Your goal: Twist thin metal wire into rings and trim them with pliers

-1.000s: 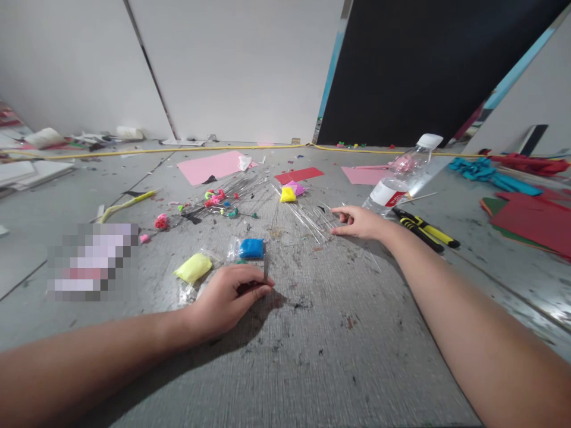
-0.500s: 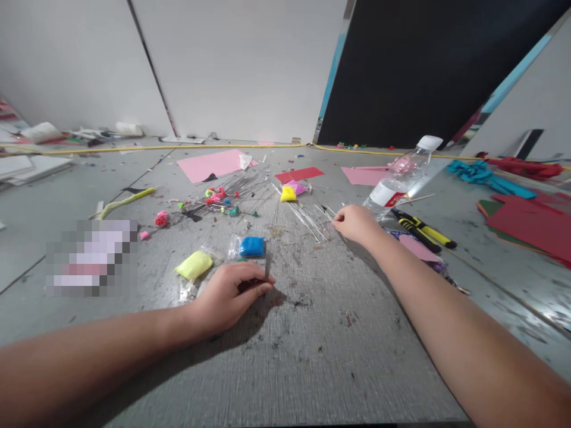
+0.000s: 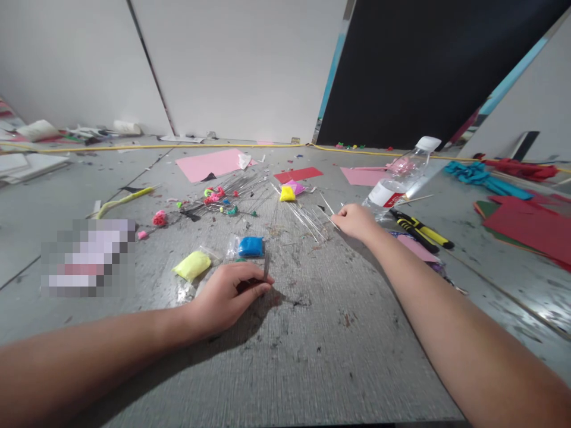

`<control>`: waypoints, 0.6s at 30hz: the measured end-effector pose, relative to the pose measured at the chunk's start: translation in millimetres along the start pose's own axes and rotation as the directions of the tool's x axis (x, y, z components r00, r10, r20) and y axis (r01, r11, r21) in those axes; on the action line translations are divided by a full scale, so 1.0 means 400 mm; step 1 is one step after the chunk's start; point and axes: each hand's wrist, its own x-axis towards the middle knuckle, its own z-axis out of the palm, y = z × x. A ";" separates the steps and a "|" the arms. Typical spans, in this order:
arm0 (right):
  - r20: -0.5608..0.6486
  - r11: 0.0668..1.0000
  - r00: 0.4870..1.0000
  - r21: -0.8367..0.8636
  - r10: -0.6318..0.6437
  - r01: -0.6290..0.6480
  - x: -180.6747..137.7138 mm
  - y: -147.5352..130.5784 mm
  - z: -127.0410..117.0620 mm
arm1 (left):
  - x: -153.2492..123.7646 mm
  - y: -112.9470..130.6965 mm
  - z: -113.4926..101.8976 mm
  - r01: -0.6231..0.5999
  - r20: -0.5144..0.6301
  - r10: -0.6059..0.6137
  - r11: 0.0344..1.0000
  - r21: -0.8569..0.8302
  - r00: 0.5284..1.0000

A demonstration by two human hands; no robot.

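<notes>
My left hand (image 3: 234, 291) rests low over the grey table, fingers pinched on a few thin dark wires (image 3: 266, 264) that stick up from the fingertips. Just behind it lie a blue clay packet (image 3: 251, 246) and a pale yellow clay packet (image 3: 193, 265). Farther right, my right hand (image 3: 357, 221) is closed, thumb and finger together on a thin silvery wire (image 3: 329, 204) slanting away from me. Beside its fingertips is a loose spread of similar wires (image 3: 307, 220), with a bright yellow packet (image 3: 288, 193) at their far end.
A plastic bottle (image 3: 384, 193) leans behind my right hand, near yellow-black pliers (image 3: 422, 230). Red sheets (image 3: 530, 223) lie far right. Several coloured clay bits and more wires lie left of centre, before a pink sheet (image 3: 207, 164). A white wall closes off the back.
Between my right fingertips, the thin wire now points farther up and away. My right hand has shifted only slightly; the left keeps its pinch in place.
</notes>
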 end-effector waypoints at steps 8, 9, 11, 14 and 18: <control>-0.049 0.841 0.999 0.540 0.005 0.022 0.004 0.020 0.003 | 0.001 0.000 0.001 -0.006 -0.001 0.006 1.000 0.004 1.000; -0.056 0.803 0.998 0.595 -0.009 0.041 0.004 0.017 0.004 | 0.001 0.001 0.001 -0.009 -0.004 0.009 1.000 0.004 1.000; -0.077 0.730 0.996 0.678 -0.044 0.085 0.000 0.007 0.003 | 0.001 0.001 0.000 -0.016 -0.005 0.016 1.000 0.007 1.000; -0.102 0.646 0.988 0.748 -0.117 0.154 -0.030 -0.019 0.000 | 0.001 0.003 -0.001 -0.025 -0.008 0.025 1.000 0.016 1.000; -0.045 0.599 0.961 0.774 -0.272 0.206 -0.137 -0.084 0.022 | -0.002 0.002 -0.001 0.003 -0.018 -0.003 1.000 0.000 1.000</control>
